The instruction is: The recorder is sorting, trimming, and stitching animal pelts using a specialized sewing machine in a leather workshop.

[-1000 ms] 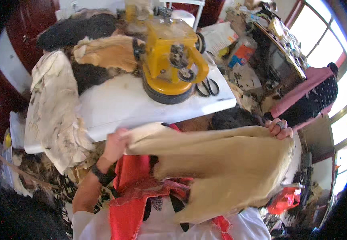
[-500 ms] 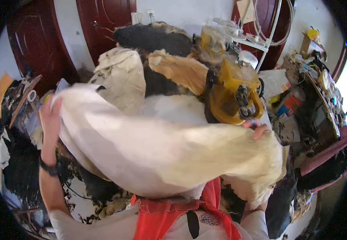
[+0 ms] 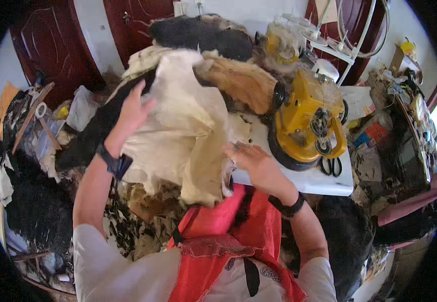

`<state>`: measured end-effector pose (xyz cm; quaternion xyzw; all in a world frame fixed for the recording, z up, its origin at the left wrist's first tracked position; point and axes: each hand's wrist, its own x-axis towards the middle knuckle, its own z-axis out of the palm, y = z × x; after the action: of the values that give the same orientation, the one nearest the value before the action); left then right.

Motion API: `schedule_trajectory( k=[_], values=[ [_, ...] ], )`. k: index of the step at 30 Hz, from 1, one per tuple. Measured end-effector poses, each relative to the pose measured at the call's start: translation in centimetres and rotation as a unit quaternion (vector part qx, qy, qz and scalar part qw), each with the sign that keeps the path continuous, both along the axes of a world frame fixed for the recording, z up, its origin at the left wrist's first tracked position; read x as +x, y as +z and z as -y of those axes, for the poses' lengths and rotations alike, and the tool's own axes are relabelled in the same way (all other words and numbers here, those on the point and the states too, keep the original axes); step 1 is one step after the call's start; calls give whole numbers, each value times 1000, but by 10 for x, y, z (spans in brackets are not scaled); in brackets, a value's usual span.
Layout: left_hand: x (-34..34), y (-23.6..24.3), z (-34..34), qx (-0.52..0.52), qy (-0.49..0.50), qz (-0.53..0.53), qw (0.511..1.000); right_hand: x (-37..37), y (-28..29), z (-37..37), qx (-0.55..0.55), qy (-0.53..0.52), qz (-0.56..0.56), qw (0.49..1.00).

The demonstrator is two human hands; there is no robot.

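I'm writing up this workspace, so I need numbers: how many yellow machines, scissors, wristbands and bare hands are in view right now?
Yellow machines: 2
Scissors: 1 pair
Wristbands: 2
Bare hands: 2
Total: 7

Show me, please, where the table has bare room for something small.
A narrow bare strip of table shows along the front edge, in front of the yellow machine and scissors. The left is crowded with a pale hide and brown hide.
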<state>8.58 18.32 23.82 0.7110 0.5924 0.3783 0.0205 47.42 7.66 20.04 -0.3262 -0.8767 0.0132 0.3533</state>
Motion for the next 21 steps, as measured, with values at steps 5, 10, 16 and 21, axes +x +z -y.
schedule_trajectory(
  k=[5, 10, 16, 21],
  values=[
    [-2, -88, 93, -65, -17, -60, 996, 30, -50, -12, -139, -250, -175, 942],
    [32, -111, 136, -148, 31, -245, 958, -32, -77, -21, -336, -247, -135, 899],
    [-13, -138, 120, -136, 4, -325, 936, -17, -15, -66, -80, -128, -284, 947],
    [-6, -123, 116, -124, -41, -301, 944, 56, 98, -103, -60, -319, -140, 935]
  ],
)
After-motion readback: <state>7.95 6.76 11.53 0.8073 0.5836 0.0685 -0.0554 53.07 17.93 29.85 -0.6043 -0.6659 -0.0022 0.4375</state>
